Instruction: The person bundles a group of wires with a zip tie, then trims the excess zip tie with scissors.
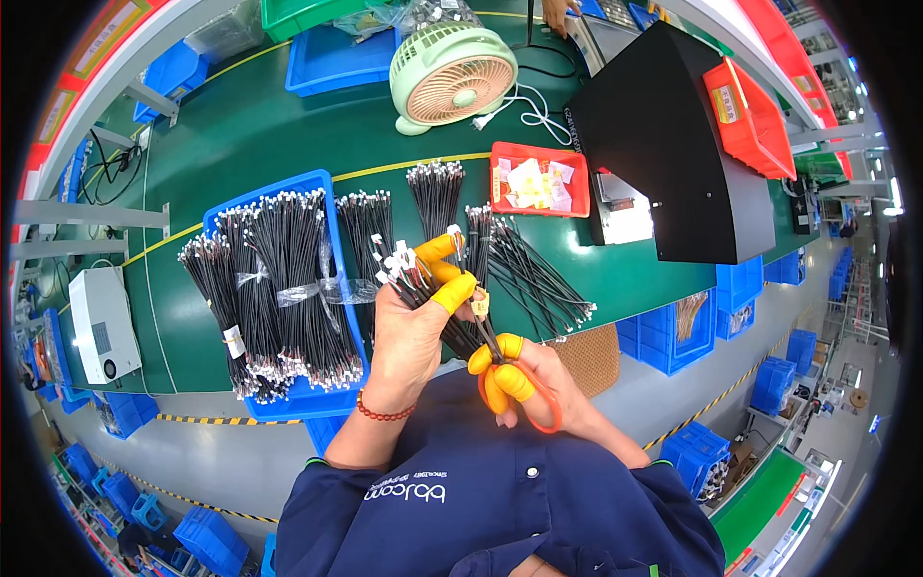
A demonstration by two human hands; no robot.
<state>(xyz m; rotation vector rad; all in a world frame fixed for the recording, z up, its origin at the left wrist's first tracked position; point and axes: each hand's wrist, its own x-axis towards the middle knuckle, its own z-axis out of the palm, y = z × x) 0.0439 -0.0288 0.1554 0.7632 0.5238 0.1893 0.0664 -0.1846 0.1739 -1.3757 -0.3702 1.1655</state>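
My left hand [413, 327], with yellow finger cots, grips a small bunch of black cables with white connector ends [409, 269] above the green table [269, 125]. My right hand [534, 380], also in yellow cots, holds orange-handled scissors [495, 351] whose blades point up into the lower part of that bunch. More black cable bundles lie just beyond my hands: one fanned out to the right [534, 274] and two upright ones [437, 197].
A blue tray [322, 183] at left holds several tied cable bundles. Behind stand a green desk fan [452, 75], a small red tray with paper tags [538, 181], a black hooded machine [673, 144] and an orange bin [755, 120]. A white box [101, 322] sits far left.
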